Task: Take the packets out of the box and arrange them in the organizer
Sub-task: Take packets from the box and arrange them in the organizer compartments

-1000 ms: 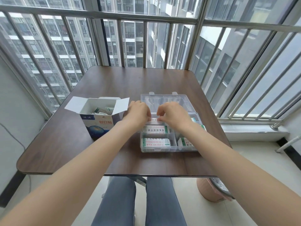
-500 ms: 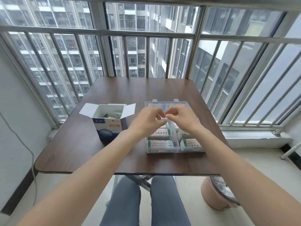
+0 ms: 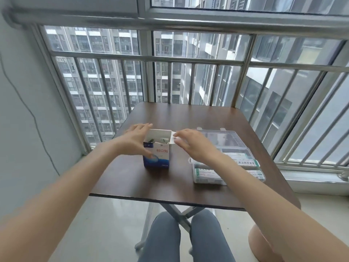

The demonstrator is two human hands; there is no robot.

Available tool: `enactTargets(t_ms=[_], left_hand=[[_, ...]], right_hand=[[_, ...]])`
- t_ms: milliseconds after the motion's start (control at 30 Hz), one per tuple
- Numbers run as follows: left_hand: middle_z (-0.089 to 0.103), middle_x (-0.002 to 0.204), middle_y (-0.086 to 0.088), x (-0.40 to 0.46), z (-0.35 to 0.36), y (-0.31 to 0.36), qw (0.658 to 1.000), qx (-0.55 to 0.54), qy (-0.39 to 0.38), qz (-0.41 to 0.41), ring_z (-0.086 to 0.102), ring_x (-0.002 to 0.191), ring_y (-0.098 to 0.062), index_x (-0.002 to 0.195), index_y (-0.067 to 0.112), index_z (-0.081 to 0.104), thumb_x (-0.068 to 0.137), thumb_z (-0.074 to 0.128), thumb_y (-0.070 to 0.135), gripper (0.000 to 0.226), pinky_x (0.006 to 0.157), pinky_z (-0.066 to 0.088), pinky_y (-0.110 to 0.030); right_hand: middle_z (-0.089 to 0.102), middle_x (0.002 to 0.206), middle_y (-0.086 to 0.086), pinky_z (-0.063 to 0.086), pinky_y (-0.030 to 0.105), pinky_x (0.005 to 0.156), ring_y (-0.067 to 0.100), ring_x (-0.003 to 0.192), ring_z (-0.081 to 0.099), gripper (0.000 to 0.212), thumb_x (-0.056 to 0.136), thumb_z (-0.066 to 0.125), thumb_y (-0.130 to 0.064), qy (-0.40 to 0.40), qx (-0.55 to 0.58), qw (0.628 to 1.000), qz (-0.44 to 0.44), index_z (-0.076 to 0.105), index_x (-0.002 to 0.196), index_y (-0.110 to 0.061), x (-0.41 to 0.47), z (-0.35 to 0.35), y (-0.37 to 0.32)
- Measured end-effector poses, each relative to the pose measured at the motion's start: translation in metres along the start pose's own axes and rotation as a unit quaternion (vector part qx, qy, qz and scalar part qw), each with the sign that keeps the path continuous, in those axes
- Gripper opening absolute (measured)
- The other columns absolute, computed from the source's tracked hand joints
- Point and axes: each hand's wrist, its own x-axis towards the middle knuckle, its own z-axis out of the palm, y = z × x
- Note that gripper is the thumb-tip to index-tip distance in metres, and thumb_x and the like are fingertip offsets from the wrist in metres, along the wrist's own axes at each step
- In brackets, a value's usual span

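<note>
- The person's two hands are at the box [image 3: 158, 152], one on either side of it.
- The left hand [image 3: 135, 141] is spread against the box's left side, thumb lying across the blue front face and fingers reaching past the far left corner; the fingers are fairly straight and the palm presses the wall.
- The right hand [image 3: 190, 143] is at the box's right top edge, its fingertips pinching the white flap [image 3: 172, 139] that stands up there.
- The box is upright on the brown worktop [image 3: 188, 114], near the left edge, open at the top. It is white with a blue lower part and red characters on the front.
- Inside the opening a few packets [image 3: 160, 140] can be made out, though they are too small to count.
- The organizer [image 3: 226, 157] is a clear plastic case just right of the box and apart from it, its lid laid open toward the far side.
- White, green-edged packets lie flat in the organizer's near compartments [image 3: 206, 172]; the right forearm crosses over part of them.
- Beyond the worktop a metal railing [image 3: 188, 59] fronts a window onto tower blocks.
- Grey-trousered knees [image 3: 181, 235] show below the near edge.
</note>
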Motion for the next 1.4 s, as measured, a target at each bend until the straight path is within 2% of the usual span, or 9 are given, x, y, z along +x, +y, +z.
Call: enactTargets(t_ms=[167, 267, 400, 533, 667, 800, 1100, 1233, 1400], left_hand=[[0.032, 0.141, -0.007, -0.004, 0.01, -0.007, 0.993, -0.094, 0.06, 0.025, 0.036, 0.128, -0.022, 0.148, 0.01, 0.023, 0.071, 0.081, 0.019, 0.097, 0.102, 0.028, -0.024], [0.041, 0.125, -0.007, -0.017, 0.021, -0.002, 0.985, -0.092, 0.131, 0.065, 0.043, 0.113, -0.02, 0.142, 0.008, 0.036, 0.064, 0.086, 0.019, 0.093, 0.094, 0.031, -0.021], [0.047, 0.116, -0.011, -0.034, 0.036, 0.004, 0.962, -0.033, 0.244, 0.115, 0.046, 0.109, -0.027, 0.126, 0.005, 0.05, 0.054, 0.09, 0.025, 0.085, 0.095, 0.038, -0.031], [0.052, 0.11, -0.016, -0.04, 0.045, 0.017, 0.931, 0.046, 0.328, 0.152, 0.049, 0.1, -0.035, 0.115, 0.007, 0.05, 0.041, 0.093, 0.029, 0.089, 0.087, 0.048, -0.046], [0.054, 0.117, -0.013, -0.04, 0.049, 0.029, 0.918, 0.089, 0.349, 0.165, 0.053, 0.103, -0.034, 0.113, 0.021, 0.036, 0.038, 0.092, 0.035, 0.094, 0.084, 0.043, -0.044], [0.061, 0.108, -0.007, -0.041, 0.05, 0.035, 0.907, 0.103, 0.366, 0.183, 0.06, 0.095, -0.031, 0.113, 0.02, 0.037, 0.042, 0.091, 0.035, 0.091, 0.081, 0.045, -0.04], [0.061, 0.108, -0.006, -0.04, 0.049, 0.049, 0.887, 0.052, 0.407, 0.213, 0.055, 0.098, -0.029, 0.113, 0.021, 0.039, 0.054, 0.086, 0.028, 0.075, 0.082, 0.043, -0.037], [0.061, 0.109, -0.008, -0.038, 0.048, 0.05, 0.877, 0.059, 0.43, 0.208, 0.045, 0.1, -0.021, 0.112, 0.018, 0.042, 0.051, 0.086, 0.024, 0.075, 0.081, 0.044, -0.037], [0.061, 0.11, -0.006, -0.038, 0.05, 0.048, 0.875, 0.047, 0.446, 0.185, 0.045, 0.1, -0.021, 0.113, 0.019, 0.041, 0.054, 0.087, 0.033, 0.076, 0.08, 0.039, -0.036]], right_hand=[[0.063, 0.12, 0.005, 0.043, 0.031, 0.089, 0.02, 0.107, 0.059, 0.029, 0.096, 0.05, -0.027, 0.053, 0.075, 0.995, 0.046, 0.063, 0.118, -0.014, -0.009, 0.003, -0.006], [0.066, 0.116, 0.005, 0.045, 0.029, 0.086, 0.019, 0.099, 0.062, 0.025, 0.095, 0.053, -0.024, 0.059, 0.088, 0.994, 0.041, 0.064, 0.114, -0.012, -0.018, 0.007, -0.011], [0.061, 0.103, 0.006, 0.048, 0.035, 0.085, 0.017, 0.086, 0.059, 0.018, 0.091, 0.059, -0.019, 0.122, 0.069, 0.99, 0.006, 0.065, 0.107, -0.013, -0.034, 0.009, -0.012], [0.06, 0.095, 0.009, 0.049, 0.036, 0.074, 0.025, 0.085, 0.058, 0.012, 0.084, 0.065, -0.007, 0.163, 0.028, 0.981, -0.097, 0.071, 0.095, -0.009, -0.05, 0.009, -0.021], [0.065, 0.093, 0.008, 0.051, 0.038, 0.071, 0.027, 0.085, 0.059, 0.018, 0.084, 0.056, -0.005, 0.105, -0.015, 0.978, -0.178, 0.072, 0.09, -0.009, -0.057, 0.008, -0.028], [0.063, 0.107, 0.01, 0.048, 0.04, 0.085, 0.028, 0.101, 0.056, 0.026, 0.088, 0.05, 0.001, 0.076, -0.017, 0.986, -0.144, 0.071, 0.101, -0.008, -0.064, 0.002, -0.028], [0.056, 0.115, 0.013, 0.045, 0.043, 0.089, 0.031, 0.107, 0.054, 0.029, 0.092, 0.051, -0.01, -0.016, -0.053, 0.991, -0.125, 0.062, 0.118, -0.006, -0.062, 0.004, -0.03], [0.052, 0.119, 0.014, 0.049, 0.047, 0.083, 0.034, 0.111, 0.05, 0.028, 0.096, 0.046, -0.017, 0.001, -0.096, 0.989, -0.112, 0.062, 0.119, -0.011, -0.055, 0.014, -0.029], [0.055, 0.111, 0.013, 0.047, 0.044, 0.084, 0.031, 0.109, 0.049, 0.019, 0.092, 0.047, -0.002, 0.059, -0.15, 0.98, -0.119, 0.058, 0.108, -0.004, -0.053, 0.012, -0.035]])
